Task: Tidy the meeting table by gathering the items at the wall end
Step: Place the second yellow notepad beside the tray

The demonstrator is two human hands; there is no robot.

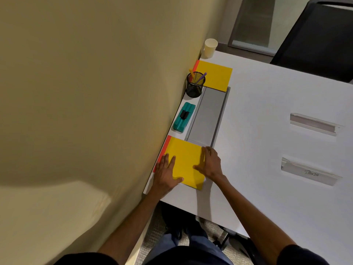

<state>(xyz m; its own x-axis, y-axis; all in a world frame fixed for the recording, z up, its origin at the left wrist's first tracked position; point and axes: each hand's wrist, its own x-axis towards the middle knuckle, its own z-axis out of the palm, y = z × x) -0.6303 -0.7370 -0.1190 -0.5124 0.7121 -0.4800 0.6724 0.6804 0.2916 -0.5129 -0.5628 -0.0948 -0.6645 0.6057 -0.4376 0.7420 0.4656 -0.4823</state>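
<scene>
A yellow notepad with a red spine (186, 156) lies flat on the white table (267, 131), its spine against the beige wall. My left hand (166, 174) rests flat on the pad's near left corner, fingers spread and straight. My right hand (210, 163) lies along the pad's right edge, fingers straight, thumb on the cover. Farther along the wall sit a teal stapler (184, 117), a black mesh pen cup (195, 84) with pens, a second yellow notepad (215, 75) and a paper cup (210, 47).
A grey cable hatch (208, 115) is set in the table beside the stapler. Two clear acrylic name holders (313, 124) (309, 172) lie on the right. A black chair (322, 37) stands at the far side. The wall (95, 92) runs along the table's left edge.
</scene>
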